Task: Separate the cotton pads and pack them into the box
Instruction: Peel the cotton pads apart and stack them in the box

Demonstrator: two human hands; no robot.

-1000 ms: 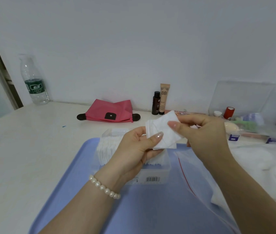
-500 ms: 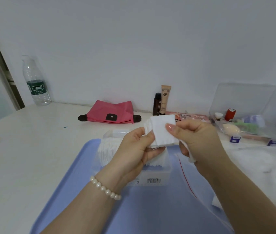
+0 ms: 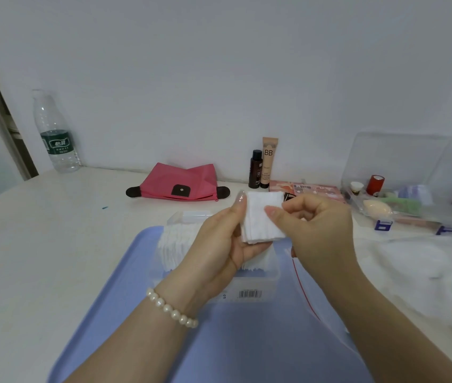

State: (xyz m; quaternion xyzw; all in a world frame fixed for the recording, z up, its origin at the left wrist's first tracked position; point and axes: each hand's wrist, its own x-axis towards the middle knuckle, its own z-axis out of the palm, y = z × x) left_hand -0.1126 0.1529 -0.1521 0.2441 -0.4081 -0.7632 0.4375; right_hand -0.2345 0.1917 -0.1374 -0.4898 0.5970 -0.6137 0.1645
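Note:
A small stack of white square cotton pads (image 3: 260, 219) is held up above a clear plastic box (image 3: 249, 293). My left hand (image 3: 219, 244) grips the stack from the left and below, thumb upright along its left edge. My right hand (image 3: 313, 225) pinches the front pad at its right side with thumb and fingertips. The box stands on a blue tray (image 3: 136, 286) and holds several white pads (image 3: 172, 247) standing on edge, partly hidden behind my left hand.
A clear zip bag with a red line (image 3: 304, 294) lies on the tray's right side. White cotton wadding (image 3: 412, 275) lies to the right. Behind are a pink pouch (image 3: 180, 183), two cosmetic bottles (image 3: 263, 167), a clear organiser box (image 3: 396, 200) and a water bottle (image 3: 53, 134).
The stack has been turned from tilted to more upright and squared. My right hand's grip slid from the top down to the pad's right side.

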